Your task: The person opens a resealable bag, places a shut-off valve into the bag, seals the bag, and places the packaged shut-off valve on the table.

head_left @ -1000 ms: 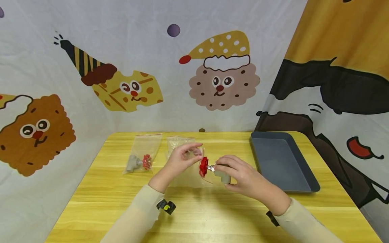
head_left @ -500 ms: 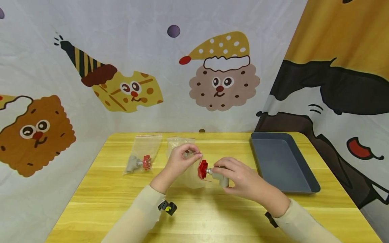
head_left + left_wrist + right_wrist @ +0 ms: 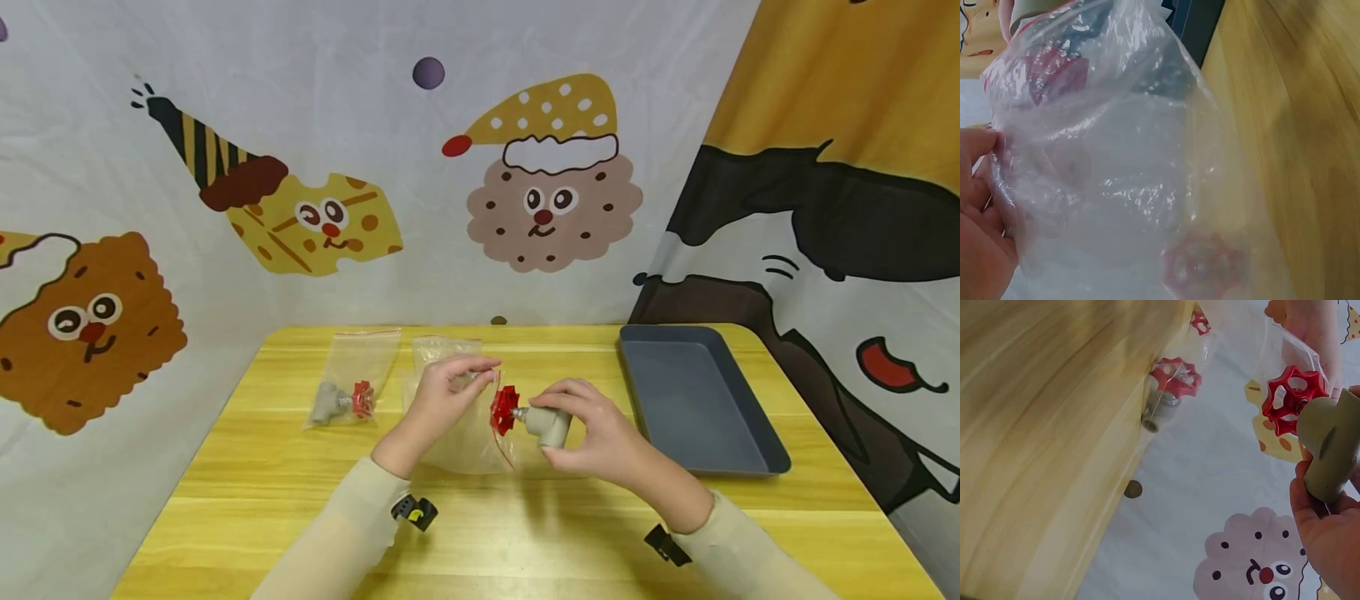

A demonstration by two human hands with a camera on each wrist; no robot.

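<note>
My right hand grips the grey body of a pipe valve, thumb below and fingers above. The valve's red handwheel points left, at the red-edged mouth of a clear zip bag. Whether the wheel's rim is inside the mouth I cannot tell. My left hand pinches the bag near its mouth, and the bag hangs below it. Through the plastic in the left wrist view the red handwheel looks blurred. The right wrist view shows the valve body and the wheel plainly.
A zip bag with another grey valve lies at the table's back left. Beside it lies a second bag, partly behind my left hand; the right wrist view shows a bagged valve. A dark grey tray stands at the right.
The right hand has turned the valve a little, so its grey body shows more. The bag's mouth has shifted slightly beside the wheel; the left hand stays nearly in place.
</note>
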